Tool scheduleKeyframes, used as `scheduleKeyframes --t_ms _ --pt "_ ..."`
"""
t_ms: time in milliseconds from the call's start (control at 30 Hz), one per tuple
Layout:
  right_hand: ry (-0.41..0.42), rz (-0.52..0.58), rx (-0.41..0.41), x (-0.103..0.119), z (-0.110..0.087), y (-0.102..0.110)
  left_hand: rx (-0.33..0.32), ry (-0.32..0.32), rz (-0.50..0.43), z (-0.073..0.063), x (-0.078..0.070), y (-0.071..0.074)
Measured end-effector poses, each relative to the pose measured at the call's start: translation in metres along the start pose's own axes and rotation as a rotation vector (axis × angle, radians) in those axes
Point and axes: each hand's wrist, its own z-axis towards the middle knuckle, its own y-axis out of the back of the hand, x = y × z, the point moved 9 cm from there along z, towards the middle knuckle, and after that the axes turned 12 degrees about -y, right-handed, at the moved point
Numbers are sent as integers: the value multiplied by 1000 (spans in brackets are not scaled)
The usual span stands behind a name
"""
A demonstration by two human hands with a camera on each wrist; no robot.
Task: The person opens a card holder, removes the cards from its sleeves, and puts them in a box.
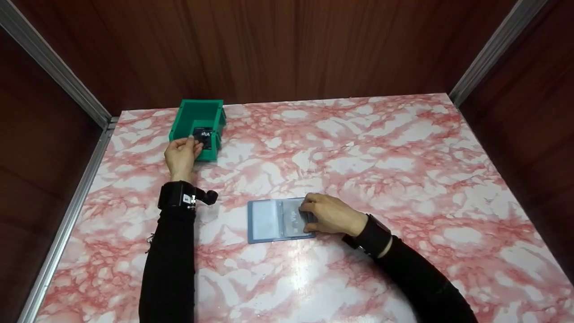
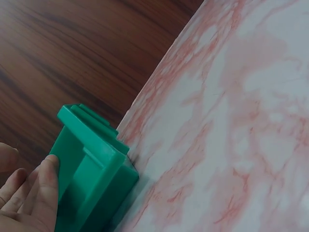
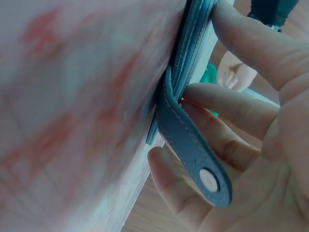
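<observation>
A black card marked "Vip" (image 1: 205, 135) shows in the front opening of the green bin (image 1: 197, 154). My left hand (image 1: 180, 154) pinches its left side, fingertips over the bin. From the left wrist, that hand (image 2: 31, 198) overlaps the bin's edge (image 2: 104, 150), and the card is hidden. A blue card holder (image 1: 250, 222) lies open on the table, with clear sleeves and a "Vip" card in the right-hand one (image 1: 292, 219). My right hand (image 1: 334, 214) grips its right edge with curled fingers. The holder's snap strap (image 3: 188, 140) sticks out between those fingers in the right wrist view.
The table (image 1: 381, 157) has a red and white marbled top. Brown wood-grain panels (image 1: 287, 49) stand behind it and at both sides, with metal rails (image 1: 67, 224) along the joints. The bin is at the back left, close to the rear panel.
</observation>
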Motion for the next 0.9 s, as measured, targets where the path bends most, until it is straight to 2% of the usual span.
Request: scheduleKeyframes --t_ms 233,433,633,767,900 --pt "-8 2 9 -1 0 -1 89 -54 68 -11 -11 -8" --pt "-8 1 11 -2 1 -3 207 -130 146 -33 -18 -16" --pt "-13 5 16 -1 0 -1 338 -238 264 -67 -21 -25" --pt "0 8 10 -1 0 -2 465 -309 362 -95 -21 -35" --pt "6 10 9 -2 0 -3 583 -414 449 -124 -23 -47"
